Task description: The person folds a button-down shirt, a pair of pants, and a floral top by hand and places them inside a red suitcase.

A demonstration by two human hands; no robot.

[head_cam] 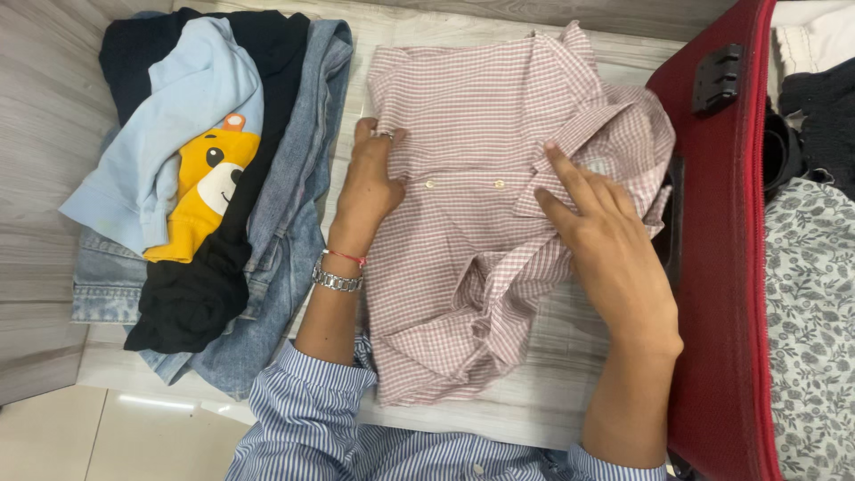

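Here, the pink checked shirt lies partly folded on the pale wooden surface, directly under both of my hands. My left hand presses flat on the shirt's left edge, fingers together and pointing away from me, gripping nothing; a ring shows on one finger, and a metal watch band and a thin red thread sit at the wrist. My right hand rests on the shirt's right side by the collar, fingers spread a little, index tip pushing down on the cloth, nothing closed in it.

Count: one pink shirt, two small buttons visible on its placket, two hands, one suitcase, one pile of clothes.

The pile sits just left of my left hand: blue jeans at the bottom, a black garment over them, a light blue top with a yellow cartoon animal print uppermost. The jeans' edge is just beside the shirt. To the right, the red suitcase lies open, its rim touching the shirt's bunched collar side; a grey floral fabric lies inside. My striped blue sleeves fill the bottom edge.
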